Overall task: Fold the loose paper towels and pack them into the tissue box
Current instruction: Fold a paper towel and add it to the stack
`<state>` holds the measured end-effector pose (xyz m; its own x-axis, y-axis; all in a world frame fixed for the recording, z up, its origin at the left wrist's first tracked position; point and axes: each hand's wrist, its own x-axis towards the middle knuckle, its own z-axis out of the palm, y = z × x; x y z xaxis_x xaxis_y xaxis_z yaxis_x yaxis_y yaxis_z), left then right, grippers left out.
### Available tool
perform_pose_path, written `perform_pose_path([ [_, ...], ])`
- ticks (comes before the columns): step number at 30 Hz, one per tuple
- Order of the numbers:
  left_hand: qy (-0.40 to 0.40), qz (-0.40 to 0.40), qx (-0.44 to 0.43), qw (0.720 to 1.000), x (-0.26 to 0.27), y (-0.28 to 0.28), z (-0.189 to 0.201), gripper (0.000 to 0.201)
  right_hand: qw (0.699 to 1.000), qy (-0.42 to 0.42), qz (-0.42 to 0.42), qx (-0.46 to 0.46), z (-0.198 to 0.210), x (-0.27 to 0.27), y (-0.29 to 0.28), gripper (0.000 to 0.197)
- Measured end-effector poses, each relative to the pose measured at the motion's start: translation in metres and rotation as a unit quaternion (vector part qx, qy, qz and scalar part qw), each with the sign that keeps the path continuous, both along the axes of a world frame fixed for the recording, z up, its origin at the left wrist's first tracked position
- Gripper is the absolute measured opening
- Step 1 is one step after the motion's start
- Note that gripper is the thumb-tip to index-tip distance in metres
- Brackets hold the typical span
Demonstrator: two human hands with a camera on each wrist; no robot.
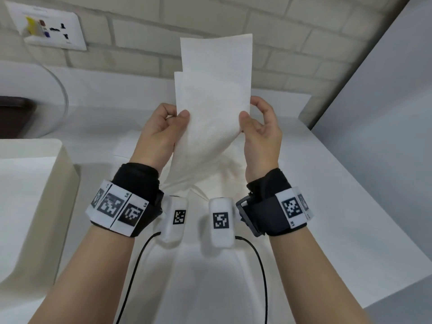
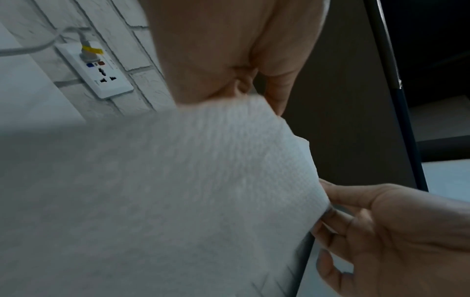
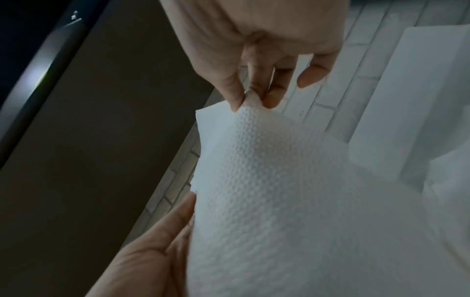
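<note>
Above the white table, the left hand and the right hand are each pinching one side edge of a white, bumpy paper towel, thumb in front and fingers behind, holding it upright between them.

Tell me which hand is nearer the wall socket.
Left. The left hand pinches the paper towel's left edge, on the wall socket's side; the right hand pinches the far edge.

Two hands, one paper towel, one wall socket, two wrist bands
</note>
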<state>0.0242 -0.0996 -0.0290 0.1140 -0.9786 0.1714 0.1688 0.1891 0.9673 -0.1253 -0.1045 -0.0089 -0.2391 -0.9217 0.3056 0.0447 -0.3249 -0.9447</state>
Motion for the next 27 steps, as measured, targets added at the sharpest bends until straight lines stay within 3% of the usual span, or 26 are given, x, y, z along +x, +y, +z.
perform_pose_path([
  [4,0.038,0.05,-0.027,0.998,-0.004,0.002,0.001,0.028,0.999,0.032,0.015,0.006,-0.004,0.005,0.003,0.03],
  [7,0.062,0.022,-0.027,0.997,-0.006,0.005,0.003,0.027,0.999,0.032,0.033,0.002,-0.008,0.006,0.005,0.023],
  [11,0.131,-0.002,-0.015,0.991,-0.005,0.007,0.003,0.033,0.998,-0.033,0.053,0.025,-0.012,0.006,0.007,0.018],
  [15,0.197,0.03,0.011,0.98,0.001,0.006,0.001,0.032,0.995,-0.088,0.041,0.035,-0.013,0.0,0.005,0.015],
  [18,0.083,0.102,-0.022,0.991,0.008,0.003,-0.006,0.022,0.992,-0.111,0.053,0.039,-0.012,-0.007,0.004,0.01],
  [21,-0.037,0.118,-0.103,0.987,0.006,0.002,-0.007,0.04,0.989,-0.12,0.085,0.032,-0.006,-0.01,0.003,0.015],
  [23,-0.087,0.096,-0.108,0.986,0.001,0.003,-0.006,0.042,0.99,-0.104,0.09,0.027,-0.003,-0.009,0.001,0.022],
  [27,0.006,0.006,-0.013,1.0,-0.01,0.009,0.001,0.036,0.997,-0.046,0.053,0.024,-0.008,-0.005,-0.001,0.026],
])
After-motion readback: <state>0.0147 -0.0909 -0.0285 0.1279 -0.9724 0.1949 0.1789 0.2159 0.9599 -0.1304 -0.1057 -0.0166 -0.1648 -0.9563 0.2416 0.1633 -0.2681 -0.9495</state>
